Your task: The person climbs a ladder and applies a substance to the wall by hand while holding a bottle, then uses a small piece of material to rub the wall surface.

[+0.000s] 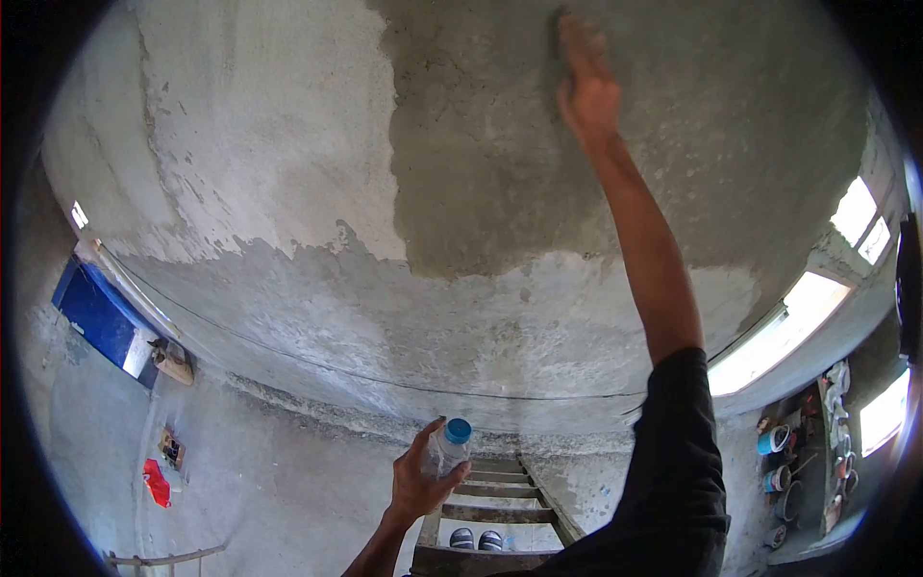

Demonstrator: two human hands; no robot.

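My right hand (586,82) is raised high with the arm stretched up, pressed against the wet grey plaster patch (500,173) on the ceiling. Something dark seems to sit under the fingers, but I cannot make out what it is. Lower down, my left hand (420,476) grips a clear plastic bottle (448,445) with a blue cap, held upright in front of a wooden ladder (495,505).
Paler dry plaster (250,125) covers the ceiling's left part. A wire (317,363) runs along the wall top. A blue door (96,317) is at left. Shelves with cans and pots (798,471) stand at right, under bright windows (779,332). Sandals (476,539) lie below the ladder.
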